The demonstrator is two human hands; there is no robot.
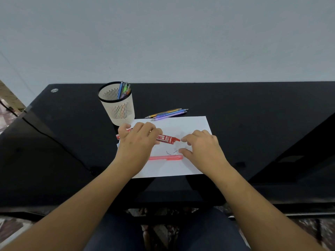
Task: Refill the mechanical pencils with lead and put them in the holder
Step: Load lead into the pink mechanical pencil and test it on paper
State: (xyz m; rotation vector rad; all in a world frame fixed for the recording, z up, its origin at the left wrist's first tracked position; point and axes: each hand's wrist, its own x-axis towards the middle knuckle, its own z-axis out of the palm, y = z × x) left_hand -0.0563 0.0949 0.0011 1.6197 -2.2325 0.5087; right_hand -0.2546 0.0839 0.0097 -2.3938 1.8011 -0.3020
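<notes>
On the black desk [253, 109] lies a white sheet of paper [190, 124], which serves as the clock face. The slotted holder [117, 109] stands just off its 10 o'clock corner and already has several pencils in it. The left hand [136, 142] at 9 o'clock is curled round the red lead case [167, 139], nozzle toward centre. The right hand [201, 145] at 3 o'clock hovers with bent fingers, thumb and forefinger parted, grasping nothing visible. More pencils [168, 113] wait beyond 12 o'clock, and a pink pencil [165, 157] lies at 6 o'clock. Thin lead sticks [168, 153] rest near centre. The step seems to be shaking out lead: tilt the case gently over the paper, then pinch one stick lightly near its middle, since it will likely snap.
</notes>
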